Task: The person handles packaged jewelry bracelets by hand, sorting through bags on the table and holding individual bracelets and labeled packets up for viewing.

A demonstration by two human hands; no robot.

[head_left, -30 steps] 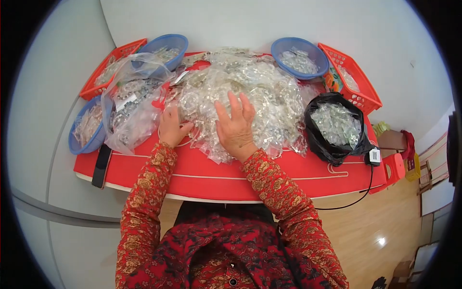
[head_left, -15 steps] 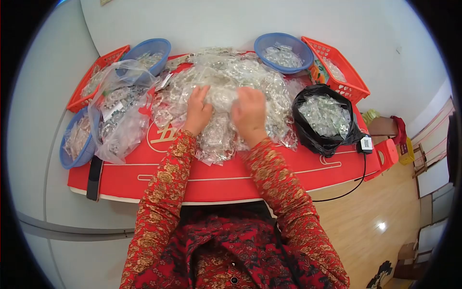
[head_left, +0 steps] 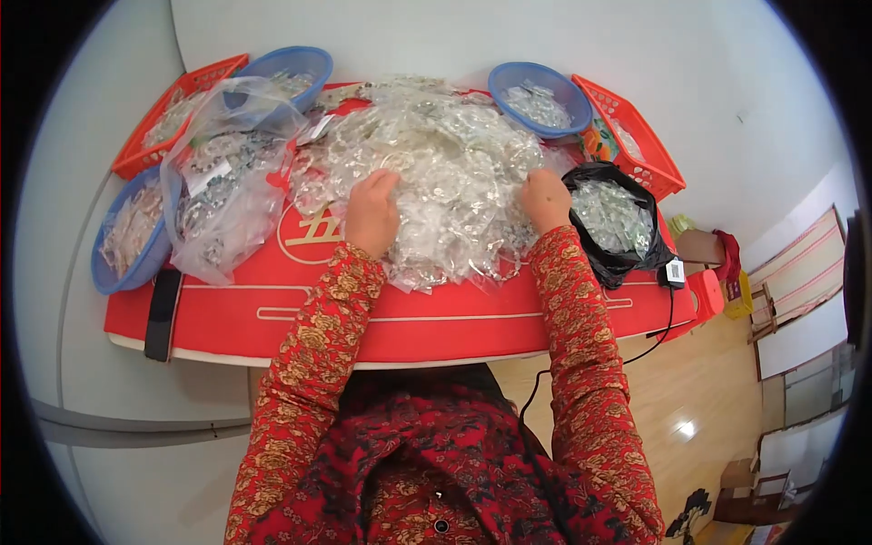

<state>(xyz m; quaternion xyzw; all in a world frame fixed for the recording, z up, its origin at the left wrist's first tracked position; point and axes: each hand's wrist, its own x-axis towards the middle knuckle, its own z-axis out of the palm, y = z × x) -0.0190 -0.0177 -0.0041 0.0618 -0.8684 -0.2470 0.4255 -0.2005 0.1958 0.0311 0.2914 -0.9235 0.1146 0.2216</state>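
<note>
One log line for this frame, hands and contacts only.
left hand: on packet pile | right hand: pile's right edge, beside black bag | grasp: unclear

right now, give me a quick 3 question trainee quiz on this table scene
1. True or false: both hands rest on the pile of clear packets.
2. Which container sits beside the right hand? A) black bag B) blue basket C) red basket
3. What colour is the table cover?

Key: 1 true: the left hand is on the pile too. 2 A. 3 red.
</note>
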